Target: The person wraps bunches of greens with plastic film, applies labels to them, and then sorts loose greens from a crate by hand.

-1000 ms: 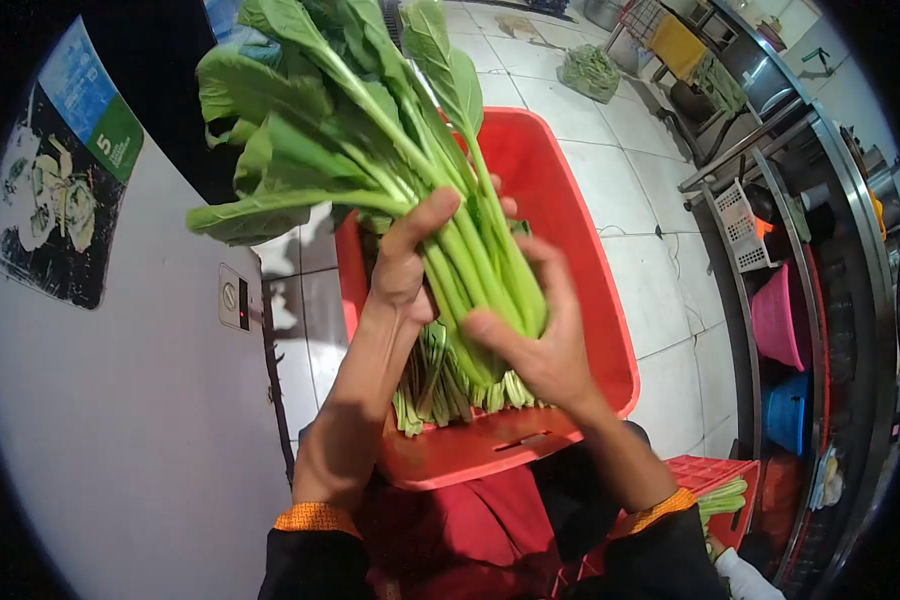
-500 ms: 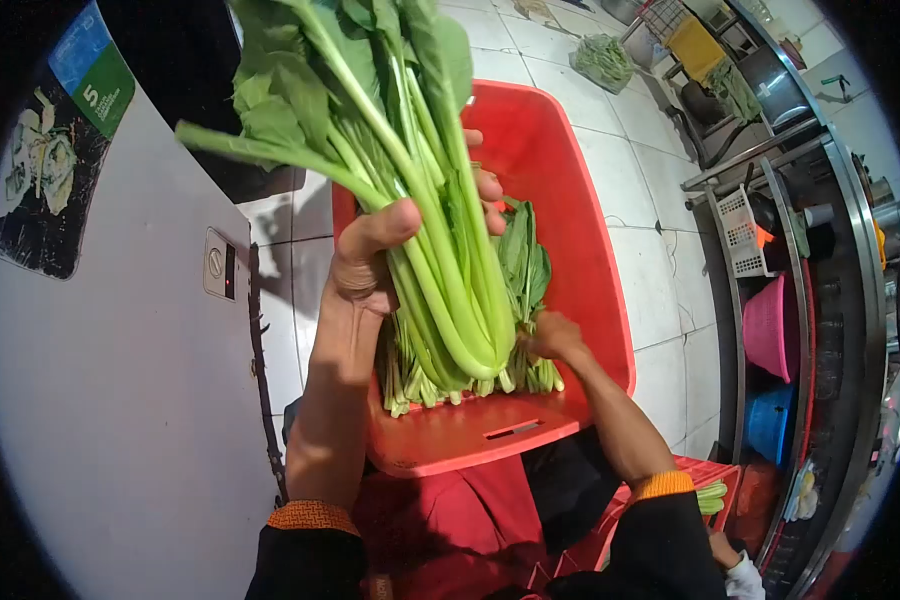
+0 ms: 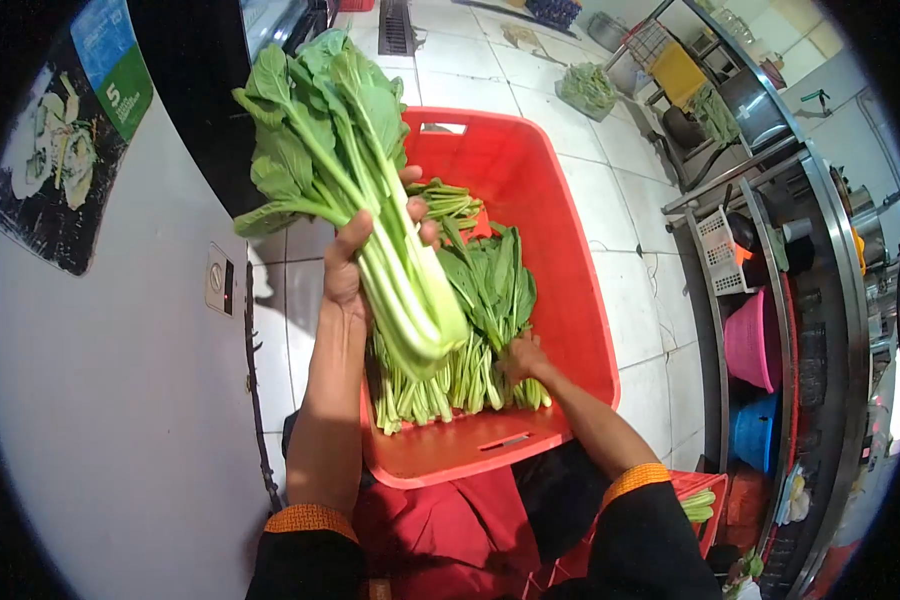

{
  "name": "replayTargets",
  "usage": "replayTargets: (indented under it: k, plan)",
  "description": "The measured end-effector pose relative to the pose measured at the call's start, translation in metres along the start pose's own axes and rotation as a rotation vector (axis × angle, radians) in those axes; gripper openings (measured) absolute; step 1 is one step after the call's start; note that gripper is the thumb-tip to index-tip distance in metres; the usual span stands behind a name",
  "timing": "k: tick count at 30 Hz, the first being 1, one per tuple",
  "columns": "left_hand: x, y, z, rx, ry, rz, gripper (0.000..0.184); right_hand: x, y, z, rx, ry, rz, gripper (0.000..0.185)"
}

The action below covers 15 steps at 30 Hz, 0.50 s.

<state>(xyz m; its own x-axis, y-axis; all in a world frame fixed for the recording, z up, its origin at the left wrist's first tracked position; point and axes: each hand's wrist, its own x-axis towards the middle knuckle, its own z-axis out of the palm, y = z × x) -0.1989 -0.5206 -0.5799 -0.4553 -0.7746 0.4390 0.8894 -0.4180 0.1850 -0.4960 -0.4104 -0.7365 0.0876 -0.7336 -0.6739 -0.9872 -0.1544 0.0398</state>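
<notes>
In the head view, my left hand [image 3: 346, 268] is closed around the stalks of a large leafy green bunch [image 3: 400, 270]. The bunch is held tilted above a red plastic crate [image 3: 580, 300], its leaves up and left, its pale base down and right. Inside the crate, thinner leafy greens [image 3: 440, 390] lie in a row, cut stem ends toward me. My right hand [image 3: 523, 358] is down at the right end of that row, fingers closed on the stems of a small bunch of greens [image 3: 500, 280]. Part of the row is hidden under the large bunch.
A white appliance [image 3: 170, 380] with a dial stands close on my left. Along the right runs a metal rack [image 3: 855, 300] with a pink basin [image 3: 750, 342] and a blue basin [image 3: 755, 430]. A bag of greens [image 3: 587, 92] sits on the tiled floor. Another red crate [image 3: 705, 485] is beside me.
My left hand has moved the large bunch left and lower in view, showing more greens in the crate. My right hand stays at the row's right end, slightly lower and further left.
</notes>
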Motion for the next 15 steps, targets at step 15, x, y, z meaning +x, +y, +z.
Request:
replayTargets:
  k: [15]
  plan:
    - [0.005,-0.009,0.008,0.159,0.053,-0.148,0.079,-0.174,-0.042,-0.245,0.784,1.242,-0.224,0.035]
